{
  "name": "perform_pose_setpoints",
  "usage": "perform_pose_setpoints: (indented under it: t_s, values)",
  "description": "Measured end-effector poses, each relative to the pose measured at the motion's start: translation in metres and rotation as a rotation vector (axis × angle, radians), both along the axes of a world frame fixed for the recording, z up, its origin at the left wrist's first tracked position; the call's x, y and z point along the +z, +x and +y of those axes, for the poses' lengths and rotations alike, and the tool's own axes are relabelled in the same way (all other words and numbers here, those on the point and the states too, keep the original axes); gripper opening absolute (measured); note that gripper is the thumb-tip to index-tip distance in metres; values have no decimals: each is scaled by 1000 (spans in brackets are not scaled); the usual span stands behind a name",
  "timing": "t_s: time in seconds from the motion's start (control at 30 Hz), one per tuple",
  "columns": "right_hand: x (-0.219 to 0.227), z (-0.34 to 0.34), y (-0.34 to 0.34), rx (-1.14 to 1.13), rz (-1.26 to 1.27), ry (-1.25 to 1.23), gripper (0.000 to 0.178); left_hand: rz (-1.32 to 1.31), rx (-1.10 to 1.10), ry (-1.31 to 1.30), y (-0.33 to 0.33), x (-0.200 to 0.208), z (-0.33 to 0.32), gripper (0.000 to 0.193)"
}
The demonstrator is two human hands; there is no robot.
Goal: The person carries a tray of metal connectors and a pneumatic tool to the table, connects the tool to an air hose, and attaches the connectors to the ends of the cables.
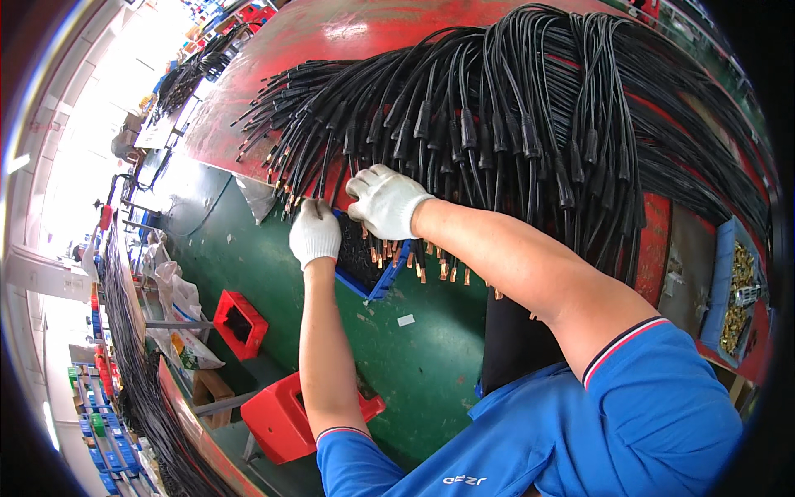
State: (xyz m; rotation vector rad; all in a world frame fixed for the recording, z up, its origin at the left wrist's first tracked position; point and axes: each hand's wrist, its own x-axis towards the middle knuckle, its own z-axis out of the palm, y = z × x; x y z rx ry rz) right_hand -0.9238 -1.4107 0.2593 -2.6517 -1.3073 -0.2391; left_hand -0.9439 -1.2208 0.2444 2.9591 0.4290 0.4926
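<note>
A thick bunch of black cables (497,83) drapes over the near edge of a red table, with copper tips (422,273) and moulded black sleeves hanging down. Both my hands wear white knitted gloves. My left hand (316,234) is closed at the lower ends of the cables, its fingertips pinched around a cable end that is mostly hidden. Just right of it and slightly higher, my right hand (387,203) has its fingers curled round a black cable. The glove hides the grip itself. Below the hands is a blue bin (383,286) holding small black parts.
The worn red tabletop (331,33) extends behind the cables. At the right sits a blue-grey tray (714,306) of brass pieces. On the green floor are a red bin (261,327) with black contents and a red stool (277,422). More cables (157,406) lie along a bench at left.
</note>
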Motion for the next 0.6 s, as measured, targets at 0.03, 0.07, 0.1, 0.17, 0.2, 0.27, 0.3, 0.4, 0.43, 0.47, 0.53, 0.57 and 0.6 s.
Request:
perform_pose_setpoints:
  t_s: [0.03,0.07,0.1,0.17,0.2,0.27,0.3,0.4,0.43,0.47,0.53,0.57,0.6]
  values:
    - [-3,1,1,21,-110,81,28,-28,-13,-171,-2,-1,-3,31]
    - [-6,2,3,43,-220,162,29,-57,-26,-342,-5,-2,-7,32]
    - [-9,2,4,61,-242,156,32,-78,-36,-343,-7,-5,-14,33]
    - [-13,6,9,78,-190,175,31,-55,-46,-436,-10,-7,-26,33]
    - [-15,7,11,88,-135,193,30,-57,-59,-498,-11,-15,-28,32]
    - [-12,11,8,63,-83,172,35,-98,-74,-601,-23,-27,-31,32]
    - [-11,13,6,42,-73,217,37,-88,-63,-634,-27,-32,-33,31]
    - [-11,15,13,25,-82,111,44,-110,-50,-678,-36,-31,-37,33]
    - [-6,16,14,18,-56,34,44,-164,-60,-676,-41,-33,-38,31]
    - [1,16,14,12,-30,-42,44,-216,-69,-674,-50,-36,-38,30]
    - [2,16,11,15,-30,-30,44,-198,16,-737,-69,-49,-30,25]
    - [2,15,9,6,-33,-17,43,-205,97,-967,-75,-53,-23,20]
    - [4,11,14,-5,-43,-36,42,-192,169,-1320,-75,-55,-12,18]
